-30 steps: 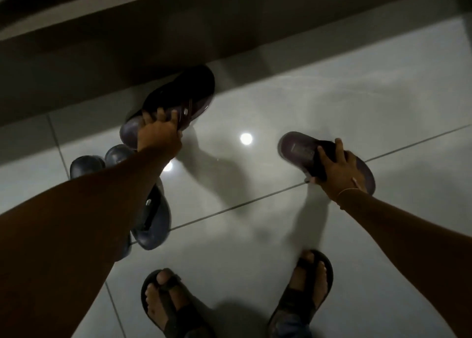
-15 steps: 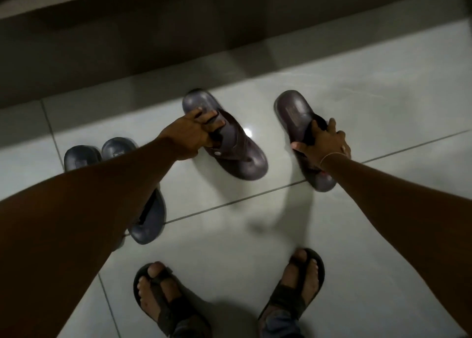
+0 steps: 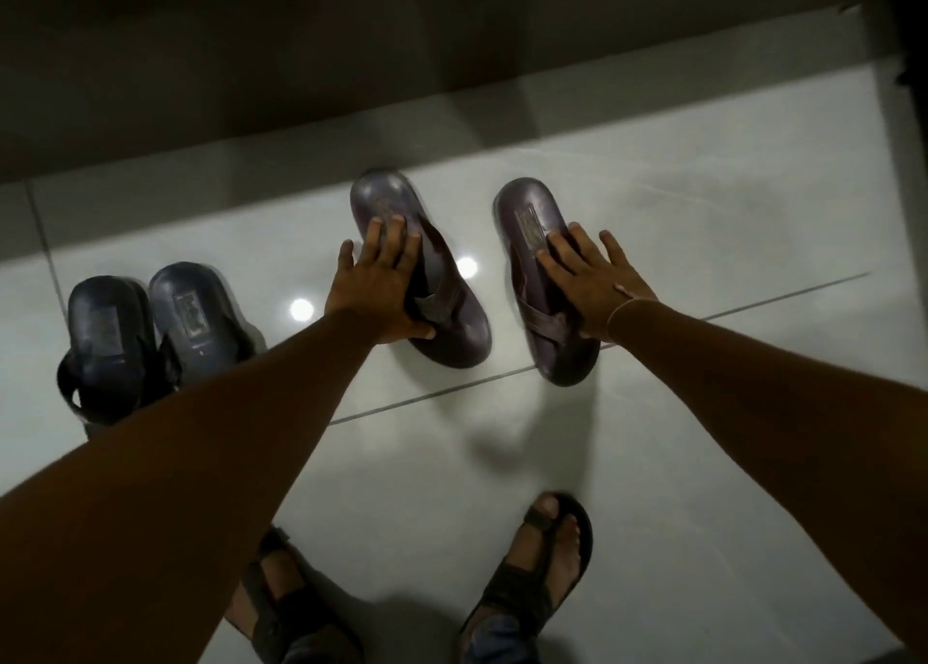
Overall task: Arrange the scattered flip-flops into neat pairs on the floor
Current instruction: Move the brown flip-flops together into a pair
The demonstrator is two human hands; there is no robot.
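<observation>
now your left hand [image 3: 374, 292] and right hand [image 3: 592, 289] rest flat, fingers spread, on the two brown flip-flops [image 3: 422, 272], apart on the floor [image 3: 703, 462], likely squaring them beside the dark pair [image 3: 150, 332].

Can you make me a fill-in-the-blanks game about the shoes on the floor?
1. Each hand rests on one ____ flip-flop: left hand, right hand.
2. The blue pair sits to the ____ of the brown flip-flops.
3. The person's own feet wear ____.

Missing words: brown; left; sandals
</observation>
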